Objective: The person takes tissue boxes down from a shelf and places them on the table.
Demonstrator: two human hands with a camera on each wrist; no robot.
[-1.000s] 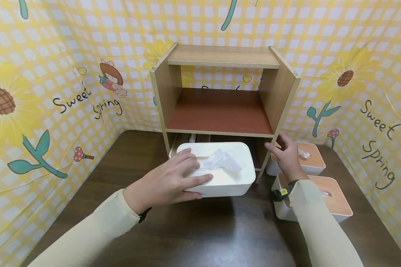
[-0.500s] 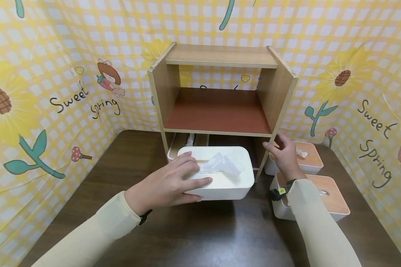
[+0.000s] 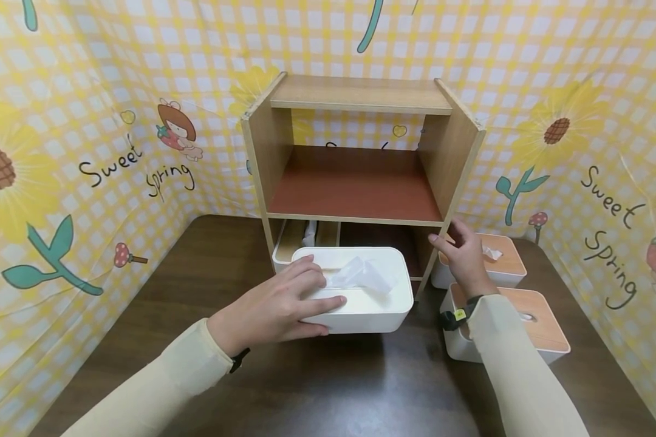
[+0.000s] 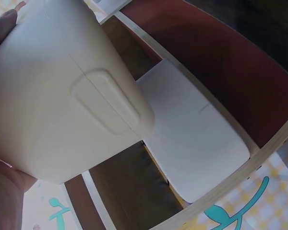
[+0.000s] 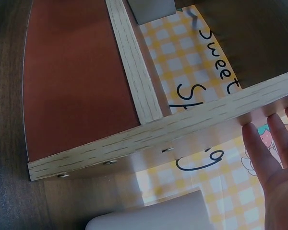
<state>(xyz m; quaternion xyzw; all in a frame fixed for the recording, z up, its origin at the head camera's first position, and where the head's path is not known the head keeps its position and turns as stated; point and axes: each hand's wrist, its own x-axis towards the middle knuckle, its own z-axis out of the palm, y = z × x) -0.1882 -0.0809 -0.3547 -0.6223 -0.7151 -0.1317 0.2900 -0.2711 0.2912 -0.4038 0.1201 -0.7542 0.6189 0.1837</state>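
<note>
My left hand (image 3: 276, 300) grips a white tissue box (image 3: 369, 315) by its left end, thumb at the front side and fingers over the top. A tissue (image 3: 361, 274) pokes from its slot. The box hangs in front of the lower compartment of a small wooden shelf (image 3: 361, 91); its smooth underside fills much of the left wrist view. My right hand (image 3: 467, 258) holds the shelf's right side panel, thumb at the front edge, fingertips against the outer face in the right wrist view. Another tissue box (image 4: 197, 129) with a wooden lid sits in the lower compartment's left part.
Two white tissue boxes with wooden lids, a rear one (image 3: 505, 252) and a front one (image 3: 541, 321), stand on the dark table (image 3: 328, 394) right of the shelf. Yellow checked cloth (image 3: 142, 60) surrounds the table. The middle board (image 3: 355, 182) is reddish brown.
The white tissue box in my left hand has come a little towards me, away from the shelf. More of the tissue box inside now shows. My right hand keeps its place on the panel.
</note>
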